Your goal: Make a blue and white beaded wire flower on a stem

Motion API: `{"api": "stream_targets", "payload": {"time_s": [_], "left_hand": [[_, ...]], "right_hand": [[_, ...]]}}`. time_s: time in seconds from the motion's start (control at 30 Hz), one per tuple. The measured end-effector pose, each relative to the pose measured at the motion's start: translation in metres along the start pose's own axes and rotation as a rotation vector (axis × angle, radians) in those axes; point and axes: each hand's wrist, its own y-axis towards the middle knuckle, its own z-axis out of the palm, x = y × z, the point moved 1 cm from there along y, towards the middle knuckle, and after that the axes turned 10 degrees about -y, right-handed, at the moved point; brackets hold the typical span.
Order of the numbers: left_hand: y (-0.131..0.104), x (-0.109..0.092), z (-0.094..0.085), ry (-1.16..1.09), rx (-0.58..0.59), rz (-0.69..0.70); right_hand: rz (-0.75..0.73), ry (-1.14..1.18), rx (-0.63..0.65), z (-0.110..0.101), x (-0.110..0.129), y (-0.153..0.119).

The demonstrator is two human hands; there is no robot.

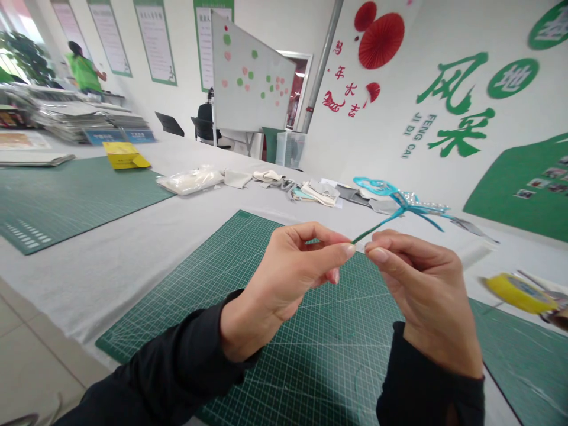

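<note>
My left hand (306, 260) pinches the green lower end of a thin stem between thumb and forefinger. That stem belongs to a blue ornament (402, 201) with looped, petal-like shapes and rows of small white beads, tilted up to the right. Close beside the stem, my right hand (412, 275) has thumb and forefinger pressed together; what they hold, if anything, is too small to make out. Both hands are above a green cutting mat (284, 355) with a white grid.
A roll of yellow tape (519, 293) lies at right near some tools. Fabric scraps (315, 192) and a clear plastic bag (190, 179) lie along the table beyond the mat. A yellow box (124, 155) rests on another mat (80, 195). Someone in green (84, 71) stands far left.
</note>
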Motion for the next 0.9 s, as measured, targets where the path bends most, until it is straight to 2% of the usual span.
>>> {"api": "stream_targets", "payload": {"time_s": [0.27, 0.57, 0.77, 0.9], "left_hand": [[0.004, 0.001, -0.002, -0.015, -0.072, 0.011], [0.014, 0.007, -0.008, 0.041, -0.154, 0.012], [0.019, 0.007, -0.011, 0.083, -0.164, 0.029], [0.026, 0.012, -0.015, 0.111, -0.199, 0.052]], "right_hand": [[-0.068, -0.241, -0.081, 0.002, 0.014, -0.007], [-0.071, -0.628, -0.275, 0.007, 0.039, -0.016], [-0.12, -0.768, -0.268, 0.0, 0.047, -0.02], [-0.218, -0.907, -0.183, -0.006, 0.049, -0.021]]}}
